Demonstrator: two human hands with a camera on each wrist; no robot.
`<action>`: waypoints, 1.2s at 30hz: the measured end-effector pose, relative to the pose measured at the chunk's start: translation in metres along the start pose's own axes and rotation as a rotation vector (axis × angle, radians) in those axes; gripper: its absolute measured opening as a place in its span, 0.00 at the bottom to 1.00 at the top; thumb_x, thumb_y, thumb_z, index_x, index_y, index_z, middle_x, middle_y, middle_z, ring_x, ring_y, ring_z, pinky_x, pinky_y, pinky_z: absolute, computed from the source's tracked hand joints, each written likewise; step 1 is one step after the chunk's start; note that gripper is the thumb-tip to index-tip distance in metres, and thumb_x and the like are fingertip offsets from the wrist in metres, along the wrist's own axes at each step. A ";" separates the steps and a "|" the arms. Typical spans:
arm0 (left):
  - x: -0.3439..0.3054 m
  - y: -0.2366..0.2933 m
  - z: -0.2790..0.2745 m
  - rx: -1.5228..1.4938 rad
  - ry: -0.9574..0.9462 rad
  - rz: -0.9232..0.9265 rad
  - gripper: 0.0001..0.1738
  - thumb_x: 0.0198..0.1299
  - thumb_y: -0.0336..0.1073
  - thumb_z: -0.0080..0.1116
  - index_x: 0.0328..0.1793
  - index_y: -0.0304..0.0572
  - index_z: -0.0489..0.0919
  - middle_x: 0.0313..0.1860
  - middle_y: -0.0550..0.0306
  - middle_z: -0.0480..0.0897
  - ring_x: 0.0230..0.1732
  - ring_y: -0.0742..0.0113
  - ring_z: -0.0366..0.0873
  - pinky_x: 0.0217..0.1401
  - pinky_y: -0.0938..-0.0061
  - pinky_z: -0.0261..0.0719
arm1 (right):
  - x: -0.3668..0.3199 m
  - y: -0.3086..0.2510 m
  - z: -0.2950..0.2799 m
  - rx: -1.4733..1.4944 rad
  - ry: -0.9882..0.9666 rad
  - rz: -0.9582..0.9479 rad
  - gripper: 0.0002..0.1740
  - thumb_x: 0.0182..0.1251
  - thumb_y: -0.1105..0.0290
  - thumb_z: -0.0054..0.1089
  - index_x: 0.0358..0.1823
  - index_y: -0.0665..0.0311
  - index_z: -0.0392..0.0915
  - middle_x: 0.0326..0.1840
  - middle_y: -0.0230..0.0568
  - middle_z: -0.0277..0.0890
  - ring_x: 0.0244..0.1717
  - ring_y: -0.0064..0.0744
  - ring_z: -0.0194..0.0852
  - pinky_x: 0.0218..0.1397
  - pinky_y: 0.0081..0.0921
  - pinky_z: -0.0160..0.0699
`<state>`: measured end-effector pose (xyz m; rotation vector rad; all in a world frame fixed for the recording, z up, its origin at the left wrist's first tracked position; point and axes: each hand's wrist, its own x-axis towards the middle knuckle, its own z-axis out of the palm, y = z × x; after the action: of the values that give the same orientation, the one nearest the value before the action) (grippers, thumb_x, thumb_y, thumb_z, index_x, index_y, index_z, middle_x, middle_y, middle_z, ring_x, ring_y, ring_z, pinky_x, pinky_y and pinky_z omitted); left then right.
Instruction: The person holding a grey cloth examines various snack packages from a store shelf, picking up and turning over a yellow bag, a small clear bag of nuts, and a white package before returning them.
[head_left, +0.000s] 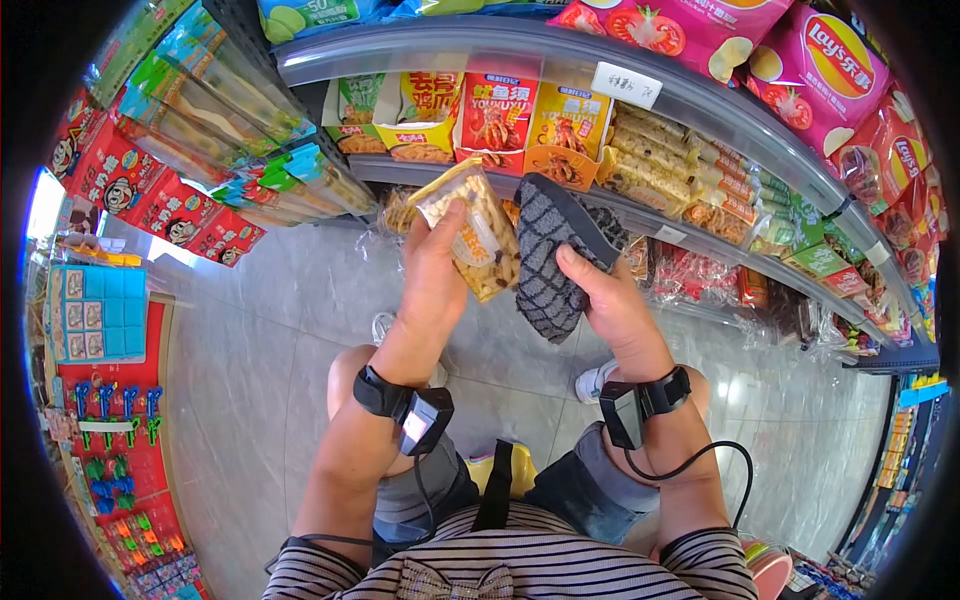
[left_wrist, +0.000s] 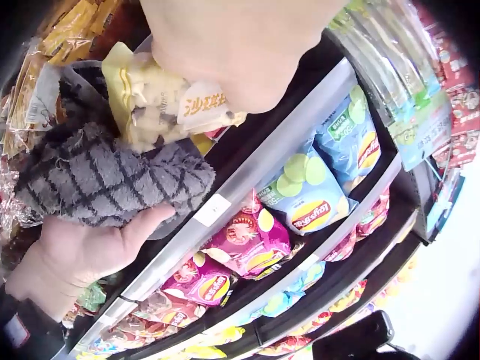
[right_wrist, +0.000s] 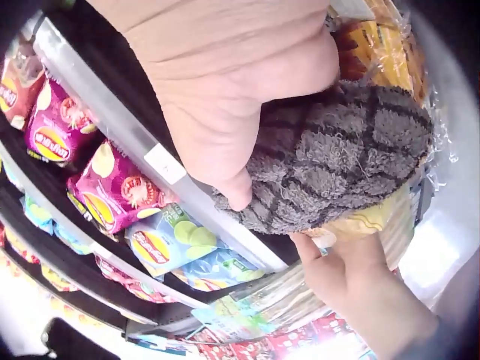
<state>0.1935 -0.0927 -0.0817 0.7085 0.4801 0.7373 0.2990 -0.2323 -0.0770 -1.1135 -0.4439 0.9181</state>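
Observation:
My left hand grips a clear and yellow bag of sachima-like snack pieces, thumb across its front. In my right hand is a grey fuzzy cloth with a dark grid pattern, folded over, with the thumb on the near side. Bag and cloth are side by side in front of the shelf, their edges close together. From the left wrist, the bag overlaps the top of the cloth. The right wrist view shows the cloth covering most of the bag; the right fingers are largely hidden behind it.
Boxed snacks and wrapped bars line the shelf ahead, under a dark shelf edge. Chip bags fill the upper right. Hanging packets stand at the left, above a grey tiled floor.

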 end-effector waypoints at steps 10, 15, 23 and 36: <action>0.008 0.006 -0.003 -0.026 0.151 0.210 0.23 0.58 0.40 0.52 0.55 0.36 0.65 0.49 0.55 0.73 0.49 0.65 0.72 0.50 0.68 0.72 | 0.002 0.004 0.005 0.356 -0.186 0.185 0.22 0.59 0.65 0.54 0.54 0.64 0.65 0.49 0.36 0.71 0.48 0.28 0.70 0.52 0.27 0.69; -0.001 -0.024 0.011 0.061 0.042 0.208 0.22 0.57 0.37 0.54 0.55 0.35 0.66 0.48 0.55 0.73 0.47 0.67 0.72 0.50 0.72 0.70 | 0.010 0.029 0.014 0.378 0.000 0.282 0.17 0.53 0.73 0.59 0.45 0.65 0.71 0.41 0.36 0.74 0.40 0.28 0.74 0.46 0.28 0.73; 0.003 -0.010 0.016 0.034 -0.033 0.193 0.22 0.58 0.37 0.52 0.56 0.36 0.65 0.49 0.56 0.72 0.49 0.67 0.71 0.52 0.72 0.68 | 0.017 0.025 0.014 0.331 0.018 0.239 0.17 0.50 0.75 0.58 0.44 0.66 0.72 0.38 0.37 0.76 0.37 0.30 0.76 0.43 0.28 0.76; 0.003 -0.002 0.007 -0.084 -0.103 -0.028 0.24 0.55 0.33 0.55 0.58 0.40 0.64 0.51 0.58 0.72 0.51 0.66 0.70 0.55 0.69 0.68 | 0.007 0.014 0.016 0.164 0.005 0.092 0.17 0.46 0.77 0.59 0.41 0.67 0.74 0.37 0.37 0.77 0.35 0.29 0.76 0.41 0.28 0.76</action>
<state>0.2005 -0.0944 -0.0794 0.6561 0.3624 0.6879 0.2866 -0.2155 -0.0840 -0.9927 -0.3089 1.0137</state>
